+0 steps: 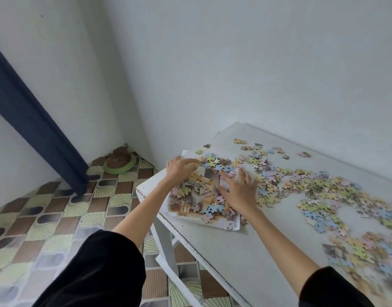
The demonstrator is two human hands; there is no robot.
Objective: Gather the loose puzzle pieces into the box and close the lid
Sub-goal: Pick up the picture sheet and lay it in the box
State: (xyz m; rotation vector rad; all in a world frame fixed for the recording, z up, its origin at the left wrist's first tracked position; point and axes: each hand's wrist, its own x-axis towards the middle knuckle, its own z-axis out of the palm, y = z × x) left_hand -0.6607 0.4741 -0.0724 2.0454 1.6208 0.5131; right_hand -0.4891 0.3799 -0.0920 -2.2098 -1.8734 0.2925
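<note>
A flat printed puzzle box [231, 224], pale with a picture on it, lies at the near left corner of the white table [223, 251]. Loose pastel puzzle pieces [319, 187] are heaped on the box and strewn across the table to the right. My left hand [179, 171] hovers at the box's far left edge with curved fingers over the pieces. My right hand [240, 191] lies spread, fingers straight, on the pieces at the box's right side. No lid can be told apart from the box.
The table stands against a white wall [257, 74], its left end by the room corner. A dark blue curtain [35, 129] hangs at the left. A green and brown round object [121, 162] sits on the patterned floor [57, 218].
</note>
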